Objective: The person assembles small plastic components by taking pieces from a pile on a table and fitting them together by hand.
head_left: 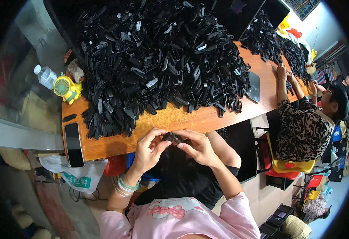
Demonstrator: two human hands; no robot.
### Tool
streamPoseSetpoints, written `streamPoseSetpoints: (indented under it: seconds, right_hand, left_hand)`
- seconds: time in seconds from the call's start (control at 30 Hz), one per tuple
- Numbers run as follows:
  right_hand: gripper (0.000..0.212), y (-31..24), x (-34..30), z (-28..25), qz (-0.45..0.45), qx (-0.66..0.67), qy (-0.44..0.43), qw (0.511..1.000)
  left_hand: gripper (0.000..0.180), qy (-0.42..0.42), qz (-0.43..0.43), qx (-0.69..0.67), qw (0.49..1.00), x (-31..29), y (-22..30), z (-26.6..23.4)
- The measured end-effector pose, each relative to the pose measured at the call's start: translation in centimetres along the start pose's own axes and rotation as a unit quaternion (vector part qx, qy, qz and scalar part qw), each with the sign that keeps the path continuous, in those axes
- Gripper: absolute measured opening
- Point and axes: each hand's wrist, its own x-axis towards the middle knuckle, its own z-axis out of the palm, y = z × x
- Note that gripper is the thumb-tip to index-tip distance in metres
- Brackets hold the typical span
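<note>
Between my two hands, just off the table's front edge, is a small black plastic piece [173, 138]. My left hand [149, 148] pinches it with thumb and fingertips from one side. From the other side my right hand [198, 148] grips it the same way. Fingers cover much of the piece, so its full shape is hidden, and I cannot tell whether it is one part or two. Beyond my hands a large heap of black, elongated plastic parts [154, 67] covers most of the wooden table [158, 119].
A phone [74, 144] lies at the table's left end, near a yellow toy-shaped fan [66, 88] and a plastic bottle [46, 76]. A dark tablet-like slab [253, 87] rests right of the heap. A co-worker [306, 127] sits at the right, handling similar parts.
</note>
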Motion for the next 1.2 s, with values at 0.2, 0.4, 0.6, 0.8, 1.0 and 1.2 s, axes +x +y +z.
streamPoseSetpoints:
  seconds: [0.2,0.4,0.6,0.8,1.0,1.2]
  right_hand:
    - [0.038,-0.6,-0.3,0.8,-0.043,-0.134,-0.023,0.990]
    - [0.048,-0.4,-0.7,1.4,-0.138,-0.250,0.011,0.958]
    - [0.050,-0.8,-0.1,1.5,-0.177,-0.252,0.029,0.951]
    - [0.018,0.6,-1.0,1.6,0.004,0.098,0.030,0.995]
    - [0.016,1.0,-0.2,0.9,0.123,0.146,-0.056,0.980]
    - [0.042,4.0,1.9,2.0,0.044,-0.171,-0.161,0.971]
  left_hand:
    - [0.019,0.012,0.048,0.043,0.998,-0.2,0.4,-0.2]
    - [0.020,0.004,0.081,0.112,0.990,-0.5,1.7,0.0]
    - [0.023,0.053,0.064,0.075,0.994,-0.9,1.6,0.7]
    - [0.025,-0.010,-0.077,-0.085,0.993,-1.9,1.8,-0.4]
    - [0.021,-0.109,-0.007,-0.045,0.993,-0.8,-2.2,-3.3]
    - [0.025,-0.011,0.140,0.416,0.898,6.0,-3.0,-4.1]
